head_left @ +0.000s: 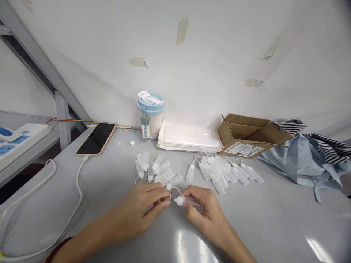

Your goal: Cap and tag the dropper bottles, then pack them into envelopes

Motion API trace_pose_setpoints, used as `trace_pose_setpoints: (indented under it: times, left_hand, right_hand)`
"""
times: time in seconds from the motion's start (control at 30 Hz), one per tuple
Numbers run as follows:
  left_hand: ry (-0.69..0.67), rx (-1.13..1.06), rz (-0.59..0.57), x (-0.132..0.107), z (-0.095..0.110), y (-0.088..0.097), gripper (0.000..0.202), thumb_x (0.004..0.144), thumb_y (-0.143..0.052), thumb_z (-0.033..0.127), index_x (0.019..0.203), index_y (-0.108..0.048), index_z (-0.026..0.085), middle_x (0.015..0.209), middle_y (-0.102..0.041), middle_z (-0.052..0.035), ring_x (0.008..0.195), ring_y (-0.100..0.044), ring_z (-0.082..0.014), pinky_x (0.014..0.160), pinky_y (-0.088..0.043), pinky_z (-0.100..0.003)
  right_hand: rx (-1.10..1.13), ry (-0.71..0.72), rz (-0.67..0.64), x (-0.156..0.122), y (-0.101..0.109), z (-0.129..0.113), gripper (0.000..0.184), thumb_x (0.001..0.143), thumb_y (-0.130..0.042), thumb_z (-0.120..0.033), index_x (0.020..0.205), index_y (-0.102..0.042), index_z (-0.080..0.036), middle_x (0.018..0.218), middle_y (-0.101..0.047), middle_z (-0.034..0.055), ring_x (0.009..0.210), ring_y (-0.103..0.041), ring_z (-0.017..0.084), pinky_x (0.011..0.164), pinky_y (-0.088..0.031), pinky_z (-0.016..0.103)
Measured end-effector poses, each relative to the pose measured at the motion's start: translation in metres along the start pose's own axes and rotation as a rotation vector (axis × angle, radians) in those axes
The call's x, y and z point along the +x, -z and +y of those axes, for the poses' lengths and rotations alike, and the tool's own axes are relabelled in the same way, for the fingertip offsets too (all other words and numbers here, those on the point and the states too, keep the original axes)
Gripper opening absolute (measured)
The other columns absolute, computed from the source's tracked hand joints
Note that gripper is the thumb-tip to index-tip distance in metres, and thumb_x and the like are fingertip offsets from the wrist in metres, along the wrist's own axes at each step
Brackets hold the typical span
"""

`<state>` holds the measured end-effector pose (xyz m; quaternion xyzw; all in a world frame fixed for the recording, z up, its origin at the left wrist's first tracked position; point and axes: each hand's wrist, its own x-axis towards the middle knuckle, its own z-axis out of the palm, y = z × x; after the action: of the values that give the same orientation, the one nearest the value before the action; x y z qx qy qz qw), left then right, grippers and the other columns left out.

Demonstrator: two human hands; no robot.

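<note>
Pinching small translucent plastic dropper bottle (189,201) in right hand (204,213), its thin white cap tether (177,189) in left hand (138,213); risks snapping tether if tugged hard.

Grey table (274,219). Upper left: phone (96,138) with white cable (78,182). Top centre: lidded cup (150,115), stack of white pouches (189,137). Upper right: open cardboard box (249,135), crumpled clothing (307,153). Centre: two clusters of small plastic bottles (159,170).
</note>
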<state>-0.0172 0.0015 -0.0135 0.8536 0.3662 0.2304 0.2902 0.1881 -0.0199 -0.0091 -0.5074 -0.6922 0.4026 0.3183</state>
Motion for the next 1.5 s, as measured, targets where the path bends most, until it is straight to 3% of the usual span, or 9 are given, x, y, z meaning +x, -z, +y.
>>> trace_pose_setpoints:
  times: [0.07, 0.2, 0.5, 0.63, 0.73, 0.93, 1.3, 1.5]
  left_hand:
    - [0.07, -0.074, -0.038, 0.002, 0.002, 0.005, 0.02, 0.093, -0.045, 0.025, 0.091, -0.064, 0.021, 0.073, -0.062, 0.0018, 0.065, -0.056, -0.012, 0.059, -0.042, -0.021]
    - [0.254, -0.187, -0.144, 0.007, 0.008, 0.011, 0.023, 0.091, -0.046, 0.028, 0.078, -0.063, 0.02, 0.07, -0.064, 0.0027, 0.064, -0.056, -0.0111, 0.046, -0.033, -0.017]
    - [0.283, -0.255, -0.161, 0.004, 0.007, 0.004, 0.024, 0.089, -0.045, 0.029, 0.072, -0.058, 0.018, 0.067, -0.059, 0.0024, 0.063, -0.053, -0.0113, 0.05, -0.034, -0.019]
    - [0.322, -0.311, -0.258, 0.008, 0.009, 0.008, 0.023, 0.087, -0.047, 0.027, 0.069, -0.058, 0.018, 0.065, -0.06, 0.0041, 0.063, -0.053, -0.0106, 0.057, -0.037, -0.02]
    - [0.373, -0.296, -0.313, 0.012, 0.011, 0.013, 0.023, 0.087, -0.048, 0.028, 0.07, -0.061, 0.018, 0.066, -0.06, 0.0047, 0.063, -0.052, -0.0104, 0.054, -0.034, -0.018]
    - [0.416, -0.291, -0.282, 0.014, 0.008, 0.019, 0.021, 0.086, -0.05, 0.031, 0.075, -0.064, 0.02, 0.067, -0.06, 0.004, 0.065, -0.052, -0.0119, 0.054, -0.035, -0.019]
    - [0.421, -0.265, -0.269, 0.01, 0.008, 0.004, 0.021, 0.085, -0.048, 0.029, 0.07, -0.06, 0.02, 0.066, -0.061, 0.0033, 0.068, -0.056, -0.0137, 0.063, -0.04, -0.023]
    - [0.434, -0.299, -0.281, 0.01, 0.009, 0.002, 0.022, 0.085, -0.047, 0.029, 0.07, -0.06, 0.019, 0.063, -0.059, 0.003, 0.061, -0.053, -0.0127, 0.056, -0.038, -0.022]
  right_hand:
    - [0.014, -0.002, 0.013, 0.0, 0.0, 0.0, 0.011, 0.074, -0.045, -0.02, 0.064, -0.051, -0.019, 0.056, -0.044, -0.0034, 0.053, -0.039, 0.011, 0.049, -0.03, 0.022]
    - [0.027, 0.015, 0.013, -0.001, -0.002, 0.001, 0.011, 0.074, -0.045, -0.02, 0.064, -0.051, -0.018, 0.056, -0.044, -0.0032, 0.052, -0.039, 0.011, 0.049, -0.03, 0.021]
    - [0.018, 0.035, 0.053, -0.001, -0.009, -0.002, 0.01, 0.068, -0.042, -0.016, 0.06, -0.048, -0.018, 0.055, -0.041, -0.0035, 0.051, -0.036, 0.01, 0.049, -0.027, 0.022]
    - [0.004, 0.047, 0.035, -0.001, -0.01, 0.0, 0.01, 0.065, -0.042, -0.015, 0.056, -0.043, -0.019, 0.053, -0.036, -0.0044, 0.049, -0.032, 0.009, 0.047, -0.024, 0.022]
    - [-0.017, 0.093, 0.05, 0.0, -0.011, 0.003, 0.01, 0.064, -0.042, -0.015, 0.055, -0.042, -0.019, 0.051, -0.033, -0.0054, 0.047, -0.03, 0.008, 0.046, -0.022, 0.022]
    - [-0.013, 0.09, 0.067, -0.001, -0.014, 0.003, 0.011, 0.069, -0.043, -0.017, 0.059, -0.046, -0.018, 0.051, -0.037, -0.0047, 0.047, -0.031, 0.008, 0.045, -0.024, 0.02]
    - [-0.037, 0.109, 0.147, -0.004, -0.026, 0.008, 0.01, 0.064, -0.043, -0.016, 0.055, -0.041, -0.019, 0.047, -0.032, -0.0064, 0.043, -0.027, 0.007, 0.042, -0.021, 0.02]
    - [-0.077, 0.117, 0.161, -0.003, -0.028, 0.01, 0.011, 0.065, -0.043, -0.017, 0.054, -0.043, -0.018, 0.047, -0.033, -0.006, 0.043, -0.029, 0.007, 0.042, -0.022, 0.02]
